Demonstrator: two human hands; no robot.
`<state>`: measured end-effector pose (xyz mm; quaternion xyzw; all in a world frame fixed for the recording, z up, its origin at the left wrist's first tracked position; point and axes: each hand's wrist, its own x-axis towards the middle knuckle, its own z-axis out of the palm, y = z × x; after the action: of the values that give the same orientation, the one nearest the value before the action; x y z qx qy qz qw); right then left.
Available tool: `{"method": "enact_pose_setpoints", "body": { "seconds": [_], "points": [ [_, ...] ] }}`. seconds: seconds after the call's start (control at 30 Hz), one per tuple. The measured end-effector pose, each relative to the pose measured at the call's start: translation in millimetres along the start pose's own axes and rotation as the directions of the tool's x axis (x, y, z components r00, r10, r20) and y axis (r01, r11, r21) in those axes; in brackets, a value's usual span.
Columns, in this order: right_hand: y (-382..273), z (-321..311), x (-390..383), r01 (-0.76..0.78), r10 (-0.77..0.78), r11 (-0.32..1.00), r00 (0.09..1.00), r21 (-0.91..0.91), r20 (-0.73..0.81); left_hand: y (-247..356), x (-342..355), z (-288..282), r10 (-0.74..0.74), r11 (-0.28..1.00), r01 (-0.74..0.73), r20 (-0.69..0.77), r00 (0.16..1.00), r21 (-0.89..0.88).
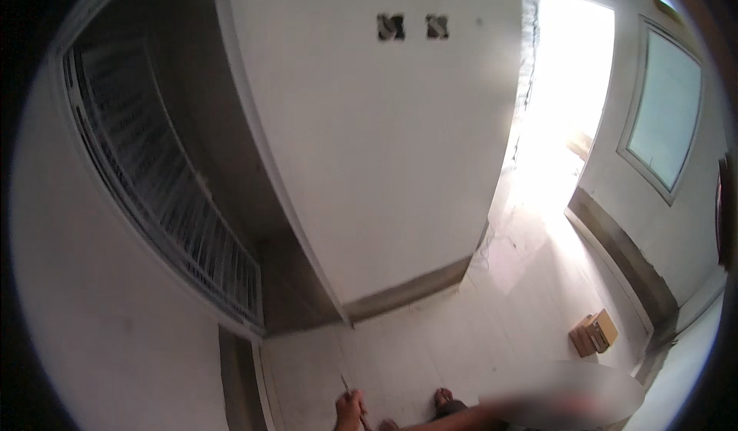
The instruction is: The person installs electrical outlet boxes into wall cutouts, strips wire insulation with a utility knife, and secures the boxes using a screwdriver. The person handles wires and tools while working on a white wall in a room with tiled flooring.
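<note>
My left hand (pixel 350 411) is low in the head view, just left of the middle, closed in a fist. A thin, rod-like tool (pixel 345 383) passes through it, its narrow end pointing up past the knuckles; its exact kind is unclear. A bare forearm (pixel 461 418) crosses the lower edge from the right toward this hand, and seems to be my right arm. Its hand is mostly cut off by the picture's edge, so the fingers do not show. The arm's right end runs into a blurred patch. A foot (pixel 443 395) and dark cloth (pixel 452 409) show above the forearm.
A white wall (pixel 369 154) with two square box openings (pixel 390 27) stands ahead. On the left is a dark recess with a slatted panel (pixel 165 170). A bright doorway (pixel 575 85) and a window (pixel 666 108) are at right. Brown boxes (pixel 593 333) sit on the pale floor (pixel 492 316).
</note>
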<state>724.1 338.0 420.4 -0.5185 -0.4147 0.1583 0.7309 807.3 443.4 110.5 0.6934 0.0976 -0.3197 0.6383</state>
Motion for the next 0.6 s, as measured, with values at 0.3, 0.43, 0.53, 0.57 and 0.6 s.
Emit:
{"method": "enact_pose_setpoints", "body": {
  "seconds": [0.3,0.43,0.53,0.57,0.6],
  "points": [
    [-97,-104,-65,0.277,-0.029,0.905,0.797,0.322,-0.603,35,41,138,-0.07,0.979,0.04,0.147,0.987,0.199],
    [-83,-190,-162,0.11,0.12,0.974,0.484,0.196,-0.867,45,81,201,-0.05,0.977,0.005,0.21,0.977,0.212],
    [46,-263,-318,-0.623,-0.446,0.114,0.664,-0.774,-0.6,87,84,254,0.119,0.977,-0.157,0.246,0.962,0.144],
    [127,-287,-396,-0.679,-0.318,0.238,0.621,-0.695,-0.716,107,78,274,0.182,0.97,-0.216,0.254,0.95,0.114],
    [176,-297,-452,-0.818,-0.055,0.357,0.464,-0.451,-0.884,89,114,278,0.298,0.925,-0.346,0.264,0.917,0.157]
  ]
}}
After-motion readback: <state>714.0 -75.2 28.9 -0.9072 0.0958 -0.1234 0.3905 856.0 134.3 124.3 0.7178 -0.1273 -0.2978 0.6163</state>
